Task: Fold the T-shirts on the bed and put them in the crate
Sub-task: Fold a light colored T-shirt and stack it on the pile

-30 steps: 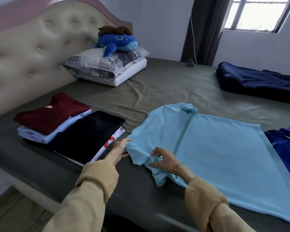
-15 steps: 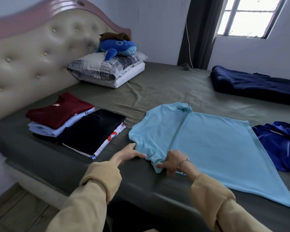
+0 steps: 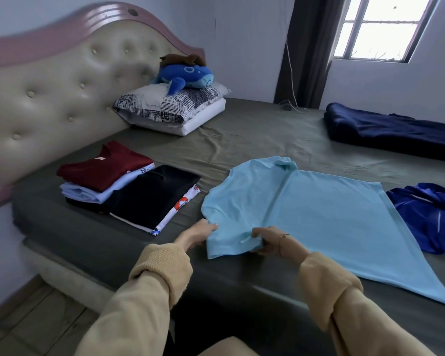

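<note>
**Now both hands on the light blue T-shirt's sleeve**

Right across the view runs the bed point(image 3: 254, 134), covered in a grey-green sheet, padded headboard point(image 3: 62, 98) at the left. Spread flat on the near half lies the light blue T-shirt point(image 3: 319, 214), collar toward the far side, hem trailing off to the right. Along the far right edge sits a dark navy blanket point(image 3: 391, 132), and a crumpled royal blue garment point(image 3: 432, 217) touches the T-shirt's right side. Left of the T-shirt, two stacks of folded shirts point(image 3: 129, 191), maroon on top of one, black on the other. Pillows point(image 3: 175, 109) by the headboard carry a blue plush toy point(image 3: 185, 75). Down front, the left hand point(image 3: 198, 233) pinches the sleeve's left edge, while the right hand point(image 3: 269, 240), fingers curled, grips the bunched sleeve fabric just beside it.
</note>
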Demonstrator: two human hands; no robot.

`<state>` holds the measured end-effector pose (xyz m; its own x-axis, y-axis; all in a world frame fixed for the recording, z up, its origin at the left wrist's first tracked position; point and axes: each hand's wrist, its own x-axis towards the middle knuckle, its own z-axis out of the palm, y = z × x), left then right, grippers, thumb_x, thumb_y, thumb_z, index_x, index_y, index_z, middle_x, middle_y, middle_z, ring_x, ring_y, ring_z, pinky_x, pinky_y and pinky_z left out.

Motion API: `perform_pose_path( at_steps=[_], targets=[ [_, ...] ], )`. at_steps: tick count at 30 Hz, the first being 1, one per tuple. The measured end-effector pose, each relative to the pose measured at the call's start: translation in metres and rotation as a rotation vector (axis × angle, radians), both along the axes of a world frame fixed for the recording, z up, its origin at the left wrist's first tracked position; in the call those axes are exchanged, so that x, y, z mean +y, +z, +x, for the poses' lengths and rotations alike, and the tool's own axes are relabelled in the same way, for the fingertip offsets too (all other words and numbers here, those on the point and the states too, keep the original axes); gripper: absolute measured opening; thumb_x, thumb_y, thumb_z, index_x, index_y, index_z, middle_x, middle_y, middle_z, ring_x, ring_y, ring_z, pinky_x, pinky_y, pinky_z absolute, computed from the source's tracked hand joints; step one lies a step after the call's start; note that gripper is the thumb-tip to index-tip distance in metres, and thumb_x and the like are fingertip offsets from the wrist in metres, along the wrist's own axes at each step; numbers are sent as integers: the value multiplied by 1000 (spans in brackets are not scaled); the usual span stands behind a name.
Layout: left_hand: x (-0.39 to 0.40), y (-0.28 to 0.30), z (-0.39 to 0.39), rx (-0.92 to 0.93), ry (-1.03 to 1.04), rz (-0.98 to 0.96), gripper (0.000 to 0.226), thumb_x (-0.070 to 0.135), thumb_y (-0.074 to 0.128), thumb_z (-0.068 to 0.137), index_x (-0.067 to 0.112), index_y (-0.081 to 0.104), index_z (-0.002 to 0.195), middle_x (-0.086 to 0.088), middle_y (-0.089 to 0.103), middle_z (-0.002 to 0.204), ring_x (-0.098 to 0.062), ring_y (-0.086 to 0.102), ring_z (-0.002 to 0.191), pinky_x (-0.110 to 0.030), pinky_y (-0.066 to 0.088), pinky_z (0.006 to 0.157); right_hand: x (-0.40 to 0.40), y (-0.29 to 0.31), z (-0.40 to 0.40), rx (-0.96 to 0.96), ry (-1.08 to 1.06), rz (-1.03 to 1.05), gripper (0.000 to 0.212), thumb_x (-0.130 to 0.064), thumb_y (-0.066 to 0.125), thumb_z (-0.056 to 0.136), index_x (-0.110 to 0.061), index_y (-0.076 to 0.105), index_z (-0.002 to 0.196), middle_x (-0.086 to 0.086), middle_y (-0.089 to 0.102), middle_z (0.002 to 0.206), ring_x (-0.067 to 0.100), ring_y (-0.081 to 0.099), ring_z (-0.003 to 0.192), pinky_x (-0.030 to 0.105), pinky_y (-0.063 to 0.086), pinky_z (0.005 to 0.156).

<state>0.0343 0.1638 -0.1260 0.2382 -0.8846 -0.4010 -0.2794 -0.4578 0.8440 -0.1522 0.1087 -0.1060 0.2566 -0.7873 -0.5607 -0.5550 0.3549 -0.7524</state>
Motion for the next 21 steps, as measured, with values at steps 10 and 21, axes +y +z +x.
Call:
perform_pose_path(
  at_steps=[10,21],
  targets=[
    [20,-8,-2,-147,-85,252,32,20,43,97,8,45,127,-4,63,75,-11,63,45,-22,50,57,3,-2,-11,474,285,68,28,-34,53,94,-12,44,78,-1,64,63,9,60,49,16,38,38],
    [23,-1,-8,-252,-26,254,38,18,52,90,8,47,126,-9,65,91,-16,63,55,-21,44,50,-7,-1,-24,619,258,-551,35,-30,70,77,-21,59,109,0,55,113,19,51,110,27,39,77]
  ],
)
